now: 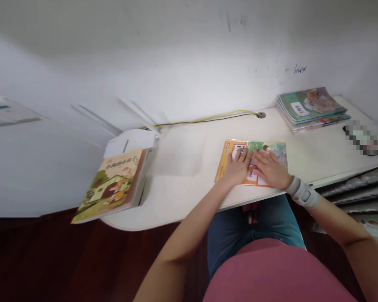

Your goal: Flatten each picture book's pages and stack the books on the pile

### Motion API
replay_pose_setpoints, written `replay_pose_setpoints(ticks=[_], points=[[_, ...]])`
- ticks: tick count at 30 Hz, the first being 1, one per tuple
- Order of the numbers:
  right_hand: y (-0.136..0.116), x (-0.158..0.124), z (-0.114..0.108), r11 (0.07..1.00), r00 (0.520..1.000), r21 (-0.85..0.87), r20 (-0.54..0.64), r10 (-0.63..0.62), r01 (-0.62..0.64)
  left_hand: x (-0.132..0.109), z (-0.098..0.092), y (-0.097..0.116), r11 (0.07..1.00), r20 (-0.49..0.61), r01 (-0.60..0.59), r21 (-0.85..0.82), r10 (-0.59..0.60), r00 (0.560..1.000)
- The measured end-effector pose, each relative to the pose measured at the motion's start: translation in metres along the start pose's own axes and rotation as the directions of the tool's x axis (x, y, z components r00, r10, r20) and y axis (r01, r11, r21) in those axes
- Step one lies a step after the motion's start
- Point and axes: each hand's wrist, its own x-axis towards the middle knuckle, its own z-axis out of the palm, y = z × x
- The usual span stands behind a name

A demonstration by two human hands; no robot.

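Note:
A thin book with an orange and green illustrated cover point(222, 167) lies flat near the front edge of the white desk point(182, 188). My left hand point(238, 167) rests on the orange half of the cover with its fingers stretched out. On the green half lies my right hand point(271, 170), palm down, fingers extended toward the left hand. The two hands nearly meet over the middle and hide part of the cover. A pale band circles my right wrist.
At the desk's left end, a stack of picture books point(113, 184) leans out past the edge beside a white object point(130, 142). Another book stack point(311, 107) stands back right, near a blurred-out phone-like object point(365, 138). Cables point(201, 120) run along the wall into a round hole.

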Motion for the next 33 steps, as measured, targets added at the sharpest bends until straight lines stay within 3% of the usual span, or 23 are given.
replay_pose_setpoints(ticks=[1,3,6,9,10,13,16,21,28,33], points=[[-0.001,-0.002,0.004,1.000,1.000,-0.001,0.024,-0.012,0.012,0.005,-0.001,-0.008,1.000,0.021,0.013,-0.002,-0.013,1.000],[0.012,-0.006,0.007,0.994,0.995,-0.033,0.009,0.100,-0.100,0.012,-0.004,-0.030,0.984,-0.005,0.178,-0.004,-0.178,0.984],[0.056,-0.010,-0.004,0.881,0.888,-0.112,-0.031,0.458,-0.459,0.023,-0.013,-0.069,0.891,-0.069,0.438,-0.119,-0.447,0.892],[0.099,-0.001,-0.016,0.768,0.768,-0.043,0.027,0.640,-0.639,0.046,-0.019,-0.092,0.822,-0.031,0.492,-0.287,-0.521,0.853],[0.109,0.006,-0.017,0.750,0.749,0.010,0.065,0.659,-0.661,0.056,-0.019,-0.095,0.811,-0.017,0.492,-0.316,-0.524,0.852],[0.125,0.026,-0.015,0.731,0.738,0.101,0.114,0.665,-0.675,0.082,-0.016,-0.094,0.805,-0.009,0.477,-0.353,-0.512,0.859],[0.125,0.041,-0.008,0.717,0.722,0.089,0.087,0.686,-0.692,0.093,-0.012,-0.089,0.798,-0.050,0.474,-0.371,-0.527,0.848],[0.109,0.062,0.003,0.704,0.705,0.031,0.007,0.709,-0.709,0.083,-0.010,-0.082,0.789,-0.127,0.526,-0.318,-0.585,0.801],[0.098,0.081,0.015,0.750,0.751,-0.069,0.017,0.660,-0.658,0.065,-0.009,-0.073,0.778,-0.185,0.570,-0.264,-0.621,0.762],[0.101,0.076,0.014,0.785,0.786,-0.037,0.011,0.619,-0.618,0.054,-0.029,-0.064,0.813,-0.144,0.552,-0.185,-0.578,0.803]])
